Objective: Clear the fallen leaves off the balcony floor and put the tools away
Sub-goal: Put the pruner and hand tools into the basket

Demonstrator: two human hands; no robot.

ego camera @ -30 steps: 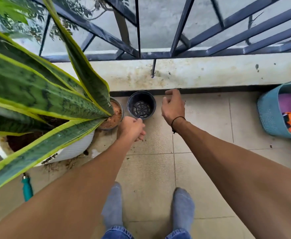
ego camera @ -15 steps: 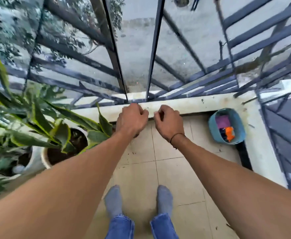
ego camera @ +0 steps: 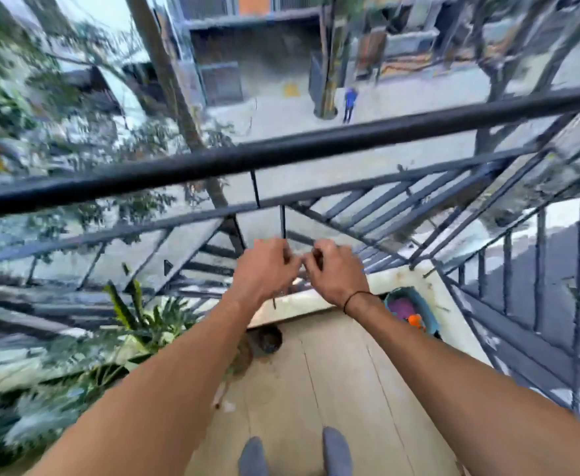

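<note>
The picture is smeared by motion. My left hand (ego camera: pixel 264 273) and my right hand (ego camera: pixel 336 273) are raised side by side in front of the dark metal railing (ego camera: pixel 281 149), above the pale ledge (ego camera: pixel 299 302). Their curled fingertips nearly touch each other. Nothing shows between the fingers of either hand. A black band circles my right wrist. The tiled balcony floor (ego camera: pixel 333 372) stretches below my arms, and I make out no leaves on it.
A blue basket (ego camera: pixel 427 312) with purple and orange items stands in the right corner by the ledge. A small dark pot (ego camera: pixel 269 338) and leafy potted plants (ego camera: pixel 144 321) line the left side. My grey-socked feet (ego camera: pixel 252 455) are at the bottom. A street lies far below.
My view has swung up from the floor to the railing and the street. Both hands rose from beside the pots to railing height and came together.
</note>
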